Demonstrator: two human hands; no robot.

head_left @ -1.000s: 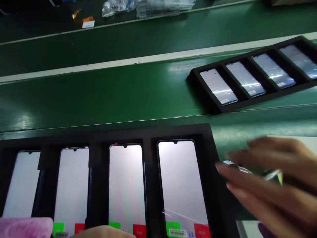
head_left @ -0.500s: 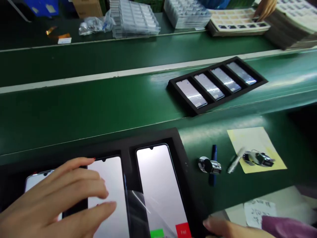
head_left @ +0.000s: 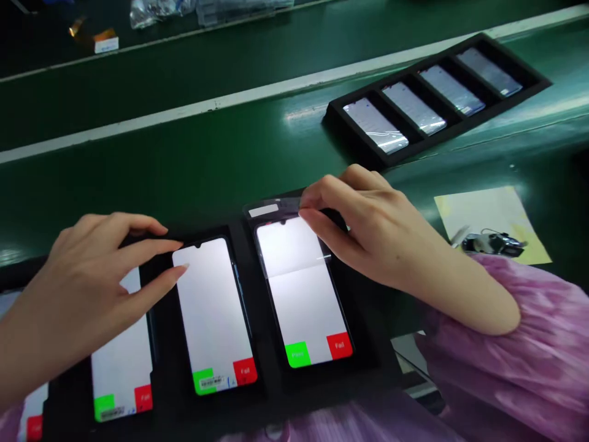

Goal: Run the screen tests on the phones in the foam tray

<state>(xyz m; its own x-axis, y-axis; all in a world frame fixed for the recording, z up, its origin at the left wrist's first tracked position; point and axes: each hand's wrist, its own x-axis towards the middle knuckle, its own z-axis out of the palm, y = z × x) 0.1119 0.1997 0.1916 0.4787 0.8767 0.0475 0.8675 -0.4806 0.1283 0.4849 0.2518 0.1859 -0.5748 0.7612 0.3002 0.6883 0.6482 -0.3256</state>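
In the head view, a black tray (head_left: pixel 317 393) in front of me holds several lit phones with white screens and green and red boxes at the bottom. My right hand (head_left: pixel 363 221) pinches the upper edge of a clear film (head_left: pixel 283 205) over the top of the rightmost phone (head_left: pixel 306 307). The film bears a white strip, and its lower edge crosses the screen. My left hand (head_left: pixel 115 270) is open, thumb and forefinger apart at the upper left corner of the neighbouring phone (head_left: pixel 214 307). Beneath that hand, another phone (head_left: pixel 120 356) is partly hidden.
Beyond lies a green belt (head_left: pixel 207 166) with a second black tray (head_left: pixel 510 120) of phones on it. To the right, a yellow-edged paper (head_left: pixel 488 212) carries a shiny metal item (head_left: pixel 497 242). Plastic packaging (head_left: pixel 243 11) lies along the far edge.
My right hand has come up from the lower right to the rightmost phone's top edge, bringing the clear film over it. The left hand has moved slightly up and left. The view has tilted down.
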